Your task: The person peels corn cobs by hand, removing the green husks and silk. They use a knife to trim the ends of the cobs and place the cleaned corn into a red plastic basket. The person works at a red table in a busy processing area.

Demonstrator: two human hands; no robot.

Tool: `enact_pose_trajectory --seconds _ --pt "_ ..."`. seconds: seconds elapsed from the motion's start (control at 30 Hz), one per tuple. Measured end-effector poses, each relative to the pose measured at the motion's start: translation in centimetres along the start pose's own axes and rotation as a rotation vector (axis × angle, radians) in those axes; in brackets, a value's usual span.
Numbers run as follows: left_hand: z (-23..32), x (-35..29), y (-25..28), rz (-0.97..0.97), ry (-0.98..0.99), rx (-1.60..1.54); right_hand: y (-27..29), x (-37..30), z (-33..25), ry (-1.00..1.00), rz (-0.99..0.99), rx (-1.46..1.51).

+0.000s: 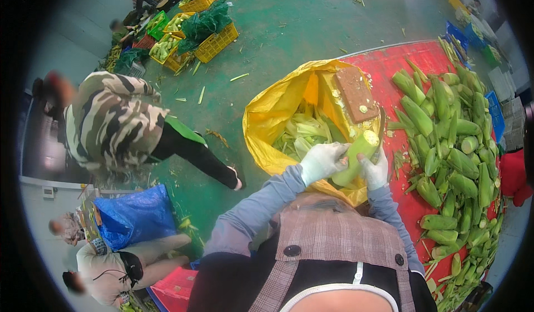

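Note:
Between my two gloved hands, over the near rim of a yellow bag, is a green ear of corn with a pale, cut end pointing up and away from me. My right hand is wrapped round its right side, thumb in front. On its left side, the fingers of my left hand are pinched against the husk. Loose green husks fill the opened bag. A brown block lies just beyond the ear, with small cut pieces of corn on and around it.
A big pile of husked-on corn covers the red table to my right. At left, a person in a camouflage top bends over near a blue bag. Yellow crates of corn stand far left on the green floor.

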State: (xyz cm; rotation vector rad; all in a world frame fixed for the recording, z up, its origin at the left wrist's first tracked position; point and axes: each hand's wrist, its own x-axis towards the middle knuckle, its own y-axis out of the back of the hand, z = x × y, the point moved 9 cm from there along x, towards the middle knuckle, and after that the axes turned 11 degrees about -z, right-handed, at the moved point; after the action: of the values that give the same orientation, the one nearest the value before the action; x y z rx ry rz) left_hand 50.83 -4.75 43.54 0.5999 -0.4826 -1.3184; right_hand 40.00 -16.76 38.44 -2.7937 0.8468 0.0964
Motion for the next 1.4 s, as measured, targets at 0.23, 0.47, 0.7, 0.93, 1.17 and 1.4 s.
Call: enact_pose_trajectory --seconds 0.23,0.47,0.7,0.93,1.17,1.4 --pt "-0.4 0.2 -2.2 0.034 0.181 0.115 0.9 -1.0 0.0 0.105 0.146 -0.28" --pt "-0.7 -0.6 -1.8 0.211 0.184 -0.074 1.3 -1.8 -0.1 0.073 0.13 -0.238" --pt "-3.0 -0.9 -3.3 0.338 0.171 -0.236 1.3 -1.8 0.0 -0.057 0.063 -0.35" --pt "-4.4 0.4 -4.2 0.328 0.185 -0.854 0.5 -1.9 2.2 -0.186 -0.158 0.132" --pt "-3.5 1.1 -4.1 0.262 0.211 -0.898 2.4 -1.4 1.5 -0.012 0.072 -0.351" --pt "-3.7 -0.7 -3.1 0.289 0.289 -1.147 7.4 -1.4 3.6 0.025 0.288 0.17"
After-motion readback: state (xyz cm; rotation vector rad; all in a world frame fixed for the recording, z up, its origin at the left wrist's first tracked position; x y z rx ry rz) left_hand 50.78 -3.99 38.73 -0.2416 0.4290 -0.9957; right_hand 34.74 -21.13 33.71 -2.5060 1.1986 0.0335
